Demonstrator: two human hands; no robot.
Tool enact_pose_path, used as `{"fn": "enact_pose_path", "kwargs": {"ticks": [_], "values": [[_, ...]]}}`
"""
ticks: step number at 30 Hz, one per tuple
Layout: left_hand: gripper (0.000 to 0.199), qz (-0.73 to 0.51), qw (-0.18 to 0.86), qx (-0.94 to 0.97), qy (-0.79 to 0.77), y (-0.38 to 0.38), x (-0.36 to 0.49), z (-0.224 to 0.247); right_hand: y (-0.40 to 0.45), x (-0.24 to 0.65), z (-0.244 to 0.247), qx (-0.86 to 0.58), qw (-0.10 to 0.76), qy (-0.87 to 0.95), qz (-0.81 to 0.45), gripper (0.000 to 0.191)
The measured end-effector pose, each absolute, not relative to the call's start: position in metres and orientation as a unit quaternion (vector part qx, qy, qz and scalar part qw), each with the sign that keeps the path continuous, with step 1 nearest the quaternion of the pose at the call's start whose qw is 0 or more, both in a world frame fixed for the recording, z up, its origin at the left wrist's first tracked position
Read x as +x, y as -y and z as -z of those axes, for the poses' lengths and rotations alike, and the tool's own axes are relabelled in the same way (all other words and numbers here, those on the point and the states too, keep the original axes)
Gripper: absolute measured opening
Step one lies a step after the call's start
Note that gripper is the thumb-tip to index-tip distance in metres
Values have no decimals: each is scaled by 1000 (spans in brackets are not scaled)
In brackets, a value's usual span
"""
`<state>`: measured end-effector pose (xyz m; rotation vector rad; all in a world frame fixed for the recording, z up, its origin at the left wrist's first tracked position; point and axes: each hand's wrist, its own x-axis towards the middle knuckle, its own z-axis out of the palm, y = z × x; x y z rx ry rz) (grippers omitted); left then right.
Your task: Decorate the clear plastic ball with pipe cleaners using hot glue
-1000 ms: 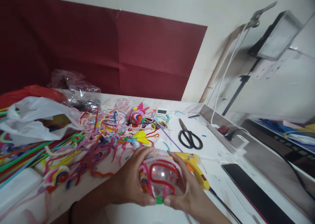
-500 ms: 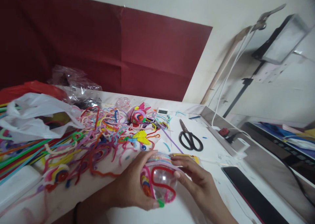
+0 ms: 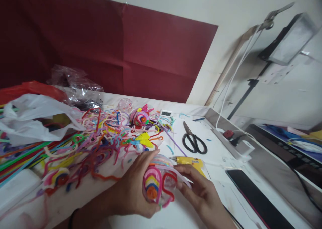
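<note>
In the head view, the left hand [image 3: 134, 187] and the right hand [image 3: 203, 195] are low in the frame, on either side of a clear ball [image 3: 166, 192] decorated with fuzzy coloured strands. The ball sits just right of the bottom centre, above the desk [image 3: 153, 220]. The left grip is closed around its left side, thumb below and fingers above, beside the pink, yellow and blue arch with its orange centre.

The ball is round, with no clear long axis. A pale lilac strip [image 3: 183, 178] runs from its top down to the right, passing between the right thumb and forefinger. These are close together by the ball's right edge; whether they pinch the strip cannot be told. The right hand is nearer its loose end, the left hand nearer the ball's body.

The yellow glue gun [image 3: 190, 161] lies just beyond the right fingers, its nozzle pointing left, with black-handled scissors [image 3: 193, 143] above it in the frame.
</note>
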<state>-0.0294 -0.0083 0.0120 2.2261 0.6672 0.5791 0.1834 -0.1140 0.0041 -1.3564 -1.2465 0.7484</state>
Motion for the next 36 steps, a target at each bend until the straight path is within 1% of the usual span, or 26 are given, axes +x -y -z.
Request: {"fn": "enact_pose_path", "kwargs": {"ticks": [3, 8, 11, 13, 16, 19, 22, 24, 27, 29, 30, 34, 36], "values": [[119, -235, 358, 867, -257, 9, -27, -10, 119, 177, -3, -586, 538, 525, -303, 45], [123, -276, 339, 867, -239, 13, -20, -3, 120, 167, 8, -569, 530, 532, -335, 90], [125, -299, 334, 859, -247, 14, -16, 4, 118, 163, 11, -555, 545, 489, -396, 98], [129, -302, 361, 844, -255, 13, -16, 7, 117, 160, 10, -540, 573, 436, -435, 98], [135, -279, 437, 812, -268, 11, -20, 3, 114, 160, 4, -506, 612, 378, -476, 95], [128, -267, 510, 774, -264, 8, -22, -3, 110, 165, 0, -480, 626, 358, -500, 92], [117, -297, 570, 729, -236, 4, -21, -4, 109, 172, -2, -463, 628, 357, -514, 84], [103, -326, 574, 721, -213, 1, -20, -3, 110, 176, -2, -448, 626, 357, -529, 79], [83, -352, 513, 754, -211, -2, -20, -5, 110, 179, 1, -430, 622, 355, -549, 77], [78, -346, 490, 768, -225, -1, -20, -8, 110, 180, 4, -412, 625, 349, -564, 76], [79, -339, 510, 759, -220, 1, -19, -10, 110, 179, 5, -402, 627, 343, -573, 76], [89, -314, 650, 673, -161, 9, -14, -9, 109, 174, 5, -377, 624, 330, -599, 71], [99, -317, 656, 663, -170, 12, -13, -7, 110, 170, 1, -381, 621, 326, -603, 69]]}}
